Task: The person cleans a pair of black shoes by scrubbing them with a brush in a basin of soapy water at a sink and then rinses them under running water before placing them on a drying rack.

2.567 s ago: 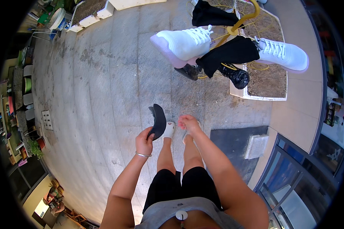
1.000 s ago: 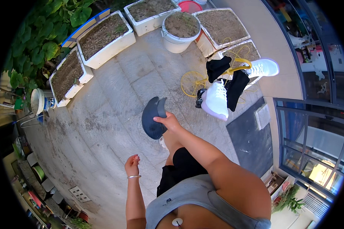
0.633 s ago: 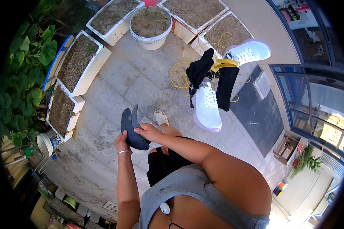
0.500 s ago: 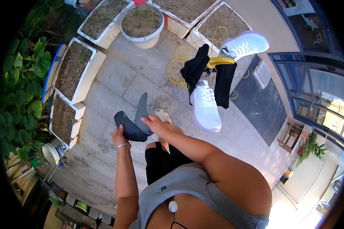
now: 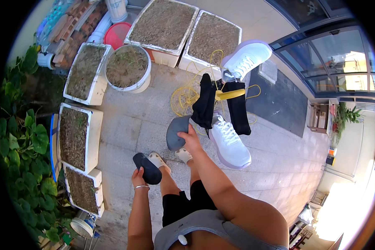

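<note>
My left hand (image 5: pixel 138 177) grips a dark insole (image 5: pixel 149 168), held low above my feet. In my right hand (image 5: pixel 191 141) is a grey insole (image 5: pixel 177 132), its broad face turned up, close to the hanging things. A yellow hanger (image 5: pixel 230 94) carries two black socks (image 5: pixel 238 110). One white sneaker (image 5: pixel 229 143) hangs on the near side of it, laces up. The other white sneaker (image 5: pixel 248 60) is tilted on the far side. Where the sneakers are attached is hidden behind the socks and hanger.
White planter boxes of soil (image 5: pixel 96 137) line the left and far sides, with a round white bucket (image 5: pixel 143 79) and a red basin (image 5: pixel 116 35). A yellow wire coil (image 5: pixel 183 100) shows behind the socks. A dark mat (image 5: pixel 279 100) lies by the glass doors (image 5: pixel 333 58).
My hands have moved apart. The right has carried the grey insole up and right toward the hanging socks; the left has lowered the dark insole. The view has shifted.
</note>
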`<state>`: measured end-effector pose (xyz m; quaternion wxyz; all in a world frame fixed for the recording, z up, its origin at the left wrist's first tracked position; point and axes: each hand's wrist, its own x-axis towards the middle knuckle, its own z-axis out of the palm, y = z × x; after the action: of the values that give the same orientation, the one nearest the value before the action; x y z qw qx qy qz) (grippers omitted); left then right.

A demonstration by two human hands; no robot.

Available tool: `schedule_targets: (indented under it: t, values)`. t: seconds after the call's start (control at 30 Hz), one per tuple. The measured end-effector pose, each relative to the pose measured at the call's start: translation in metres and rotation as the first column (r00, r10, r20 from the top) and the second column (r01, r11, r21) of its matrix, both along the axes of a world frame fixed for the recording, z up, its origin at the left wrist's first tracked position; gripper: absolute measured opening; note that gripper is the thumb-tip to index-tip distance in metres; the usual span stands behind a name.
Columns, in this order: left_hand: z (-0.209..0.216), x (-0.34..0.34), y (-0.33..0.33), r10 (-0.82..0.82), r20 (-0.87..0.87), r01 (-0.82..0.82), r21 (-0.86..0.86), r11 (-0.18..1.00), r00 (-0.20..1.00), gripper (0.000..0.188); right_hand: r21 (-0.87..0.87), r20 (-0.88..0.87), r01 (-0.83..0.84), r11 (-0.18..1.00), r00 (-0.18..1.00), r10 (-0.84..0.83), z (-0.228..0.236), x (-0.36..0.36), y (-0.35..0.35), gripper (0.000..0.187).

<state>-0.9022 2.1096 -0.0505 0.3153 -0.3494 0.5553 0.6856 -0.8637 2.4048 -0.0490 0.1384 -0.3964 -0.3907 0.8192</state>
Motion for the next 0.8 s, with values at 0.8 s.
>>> schedule_targets:
  t: [0.8]
  values:
    - [-0.071,-0.022,-0.059,-0.265,0.096,0.271,-0.062,0.961,0.960,0.027,0.322,0.182,0.380,0.868,0.874,-0.450,-0.155,-0.055,0.118,0.050]
